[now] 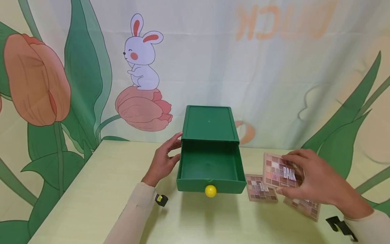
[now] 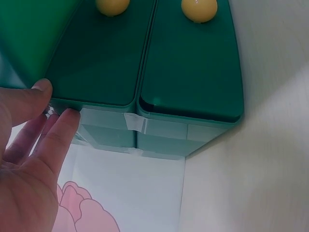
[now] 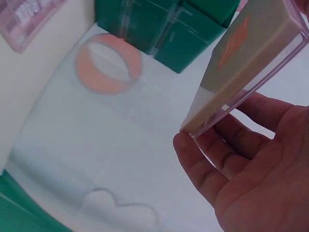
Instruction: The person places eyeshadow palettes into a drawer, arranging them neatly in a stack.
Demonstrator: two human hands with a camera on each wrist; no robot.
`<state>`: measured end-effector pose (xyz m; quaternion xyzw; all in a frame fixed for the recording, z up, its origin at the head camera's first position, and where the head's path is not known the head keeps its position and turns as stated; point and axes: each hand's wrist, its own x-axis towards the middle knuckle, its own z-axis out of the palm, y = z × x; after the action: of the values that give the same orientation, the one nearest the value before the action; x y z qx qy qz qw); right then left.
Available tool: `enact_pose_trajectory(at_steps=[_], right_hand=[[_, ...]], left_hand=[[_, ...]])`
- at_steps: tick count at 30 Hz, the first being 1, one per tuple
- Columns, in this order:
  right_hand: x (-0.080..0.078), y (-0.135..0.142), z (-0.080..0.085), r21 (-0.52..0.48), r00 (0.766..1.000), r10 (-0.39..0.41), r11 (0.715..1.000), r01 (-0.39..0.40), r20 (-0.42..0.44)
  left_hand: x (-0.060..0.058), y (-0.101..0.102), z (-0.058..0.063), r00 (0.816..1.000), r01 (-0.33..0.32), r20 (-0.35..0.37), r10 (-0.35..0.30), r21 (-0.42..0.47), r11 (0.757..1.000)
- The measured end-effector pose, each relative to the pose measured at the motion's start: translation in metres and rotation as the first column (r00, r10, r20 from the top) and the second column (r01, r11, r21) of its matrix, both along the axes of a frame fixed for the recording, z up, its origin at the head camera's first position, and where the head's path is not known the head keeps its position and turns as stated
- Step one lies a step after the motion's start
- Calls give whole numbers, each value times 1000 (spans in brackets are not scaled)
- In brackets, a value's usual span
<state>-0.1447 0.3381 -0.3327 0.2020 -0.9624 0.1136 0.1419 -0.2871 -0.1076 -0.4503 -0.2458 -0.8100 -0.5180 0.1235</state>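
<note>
Eyeshadow palette (image 1: pixel 280 169) w/ "BACK" lettering is held up off the counter (image 1: pixel 122 183), tilted, to the R of the open green drawer (image 1: pixel 192 185). R grip (image 1: pixel 317 178) has it pinched, thumb on the lower edge, fingers on the upper. Prob. light & stiff: flat case, clear smooth lid, so maybe a bit slippery. Pressed powder inside likely brittle, so avoid knocks. Best hold: opp. edges, as now, w/ no hard squeeze mid-lid.

Two more on the counter below: near palette (image 1: pixel 262 194) just beside the drawer, far-R palette (image 1: pixel 307 207) partly hidden by the R grip.

L grip (image 1: pixel 163 161) isn't clenched; fingers extended, resting vs. the L side of the green drawer unit (image 1: pixel 210 122). Yellow knob (image 1: pixel 211 191) on the drawer front is untouched. Rabbit-&-tulip curtain (image 1: pixel 198 67) behind.
</note>
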Motion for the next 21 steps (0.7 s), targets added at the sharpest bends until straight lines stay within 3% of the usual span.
enact_pose_trajectory(at_steps=[10,21], right_hand=[[-13,-36,25,49,1000,23,999,-23,3],[-33,-73,31,-2,995,81,997,-81,53]], left_hand=[[-2,-1,-2,1000,0,-3,0,5,1000],[-2,0,-1,1000,4,-6,-4,-5,1000]])
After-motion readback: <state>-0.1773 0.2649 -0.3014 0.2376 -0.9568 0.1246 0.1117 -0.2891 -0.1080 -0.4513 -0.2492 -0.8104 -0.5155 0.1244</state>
